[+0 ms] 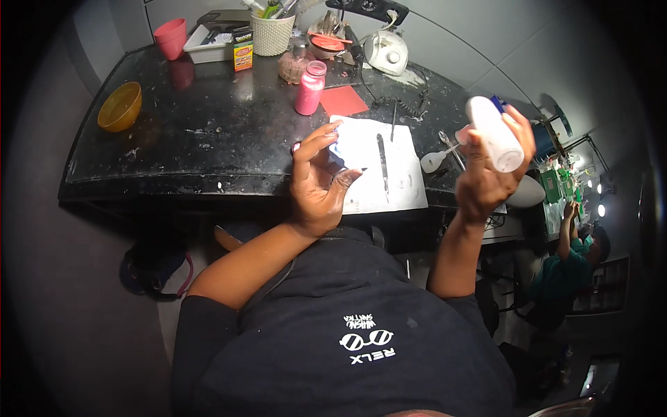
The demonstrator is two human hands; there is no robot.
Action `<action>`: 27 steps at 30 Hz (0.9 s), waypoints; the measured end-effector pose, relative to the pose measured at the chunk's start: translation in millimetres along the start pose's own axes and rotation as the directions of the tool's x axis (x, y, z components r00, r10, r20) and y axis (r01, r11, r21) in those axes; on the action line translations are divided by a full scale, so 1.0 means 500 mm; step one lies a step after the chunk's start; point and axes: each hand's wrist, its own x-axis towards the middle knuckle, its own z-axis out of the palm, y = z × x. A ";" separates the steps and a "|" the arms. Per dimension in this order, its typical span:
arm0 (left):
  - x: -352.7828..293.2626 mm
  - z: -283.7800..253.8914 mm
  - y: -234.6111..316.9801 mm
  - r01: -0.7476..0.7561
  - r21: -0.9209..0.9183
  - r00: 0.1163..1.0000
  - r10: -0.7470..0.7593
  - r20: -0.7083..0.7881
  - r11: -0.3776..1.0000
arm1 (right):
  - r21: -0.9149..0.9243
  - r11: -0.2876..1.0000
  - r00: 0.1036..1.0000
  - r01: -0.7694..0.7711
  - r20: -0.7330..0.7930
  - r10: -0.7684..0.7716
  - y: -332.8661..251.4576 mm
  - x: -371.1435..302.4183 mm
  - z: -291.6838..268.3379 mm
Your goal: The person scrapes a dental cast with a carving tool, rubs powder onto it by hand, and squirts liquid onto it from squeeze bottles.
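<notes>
My right hand (481, 170) is raised over the right side of the bench, wrapped round a white plastic bottle (496, 136). The bottle is tilted, its round base turned toward me, and a bit of blue shows at its far end. Above the left edge of a white paper sheet (404, 163), my left hand (316, 179) curls its fingers and thumb about a small pale blue piece (335, 149), mostly hidden by the fingers. A dark slim tool (383, 163) lies on the sheet. Beyond it stands an open jar of pink powder (310, 90).
The black bench (208, 149) carries an orange bowl (120, 107), a pink cup (171, 39), a white tray (208, 46), a small box (242, 50), a woven basket (272, 35), a red sheet (344, 101) and a white device (386, 53). Another person (566, 267) works at the far right.
</notes>
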 end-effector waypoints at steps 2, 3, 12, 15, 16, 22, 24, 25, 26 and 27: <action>0.001 0.001 0.004 0.001 -0.018 1.000 -0.001 0.000 1.000 | -0.249 0.968 1.000 0.000 0.000 0.000 0.028 -0.004 -0.050; 0.001 0.001 0.007 0.003 -0.038 1.000 -0.003 -0.006 0.999 | -0.339 0.941 1.000 -0.016 0.014 0.022 0.040 -0.010 -0.073; 0.004 -0.002 0.007 -0.030 0.034 0.999 0.030 0.017 0.999 | 0.024 0.868 0.867 -0.495 0.070 0.493 0.127 -0.104 -0.191; 0.004 0.004 0.011 -0.007 0.044 1.000 0.007 0.009 0.999 | 0.123 0.843 0.847 -0.524 0.181 0.500 0.147 -0.132 -0.211; 0.004 0.005 0.012 0.004 0.041 1.000 -0.004 -0.002 0.999 | 0.251 0.799 0.836 -0.547 0.212 0.506 0.148 -0.137 -0.214; 0.009 0.011 0.014 -0.013 0.135 1.000 0.014 -0.004 0.991 | 0.225 0.700 0.724 -0.678 0.035 0.689 0.232 -0.183 -0.221; 0.007 0.011 0.017 -0.002 0.113 1.000 0.001 0.006 0.994 | 0.323 0.679 0.711 -0.659 -0.029 0.703 0.250 -0.202 -0.218; 0.006 0.010 0.018 0.008 0.094 1.000 -0.009 0.013 0.996 | 0.418 0.657 0.692 -0.627 -0.086 0.716 0.250 -0.201 -0.217; 0.006 0.010 0.018 0.008 0.090 1.000 -0.010 0.013 0.996 | 0.503 0.597 0.660 -0.625 -0.067 0.748 0.249 -0.194 -0.224; 0.006 0.009 0.017 0.013 0.091 1.000 -0.014 0.006 0.996 | 0.561 0.557 0.647 -0.612 -0.051 0.761 0.246 -0.187 -0.232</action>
